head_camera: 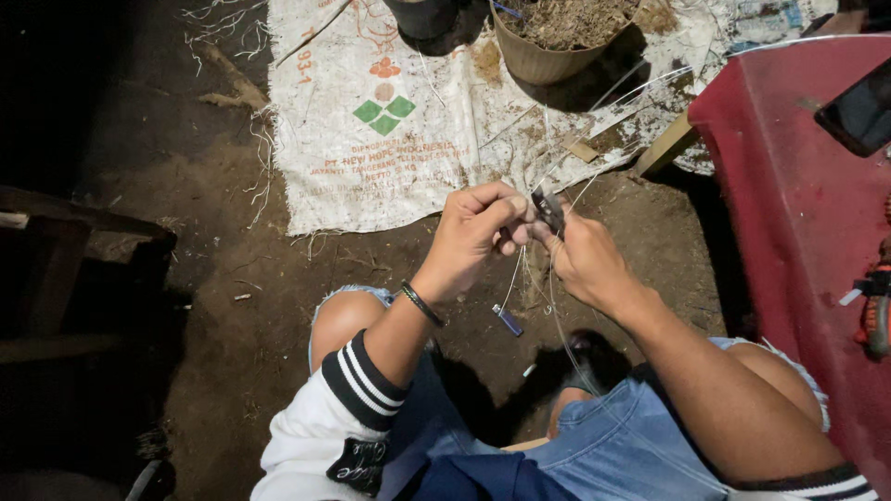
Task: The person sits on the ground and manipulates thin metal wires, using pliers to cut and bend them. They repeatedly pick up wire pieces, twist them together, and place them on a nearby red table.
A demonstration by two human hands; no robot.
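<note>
The dirt floor (278,306) fills most of the view, dark and scattered with bits of fibre. Across its upper part lies a white woven sack (390,121) spread flat, printed with a green diamond mark and frayed along its left edge. On the right stands a red counter (789,204), its slanted top running down the side of the view, with a dark flat object (858,116) near its upper corner and a small red and black tool (875,311) at the right edge. At the top, a tan pot (557,42) filled with dry brown matter sits on the sack, with a darker pot (425,14) just beside it to the left.

The person sits low, bare knees out of torn blue denim shorts (631,436), sleeves white with black stripes. The left hand (478,232), a thin dark band at its wrist, is curled narrow with thumb and fingers pinched together. The right hand (580,255) is closed around a small dark tool (548,209), which meets the fingertips of the left. Both hands hover above the floor between the knees, just below the lower edge of the sack. Thin pale strands (548,297) run from the pinch, some rising toward the tan pot and others hanging toward the lap. A small blue and silver object (507,320) lies on the floor under the hands.
</note>
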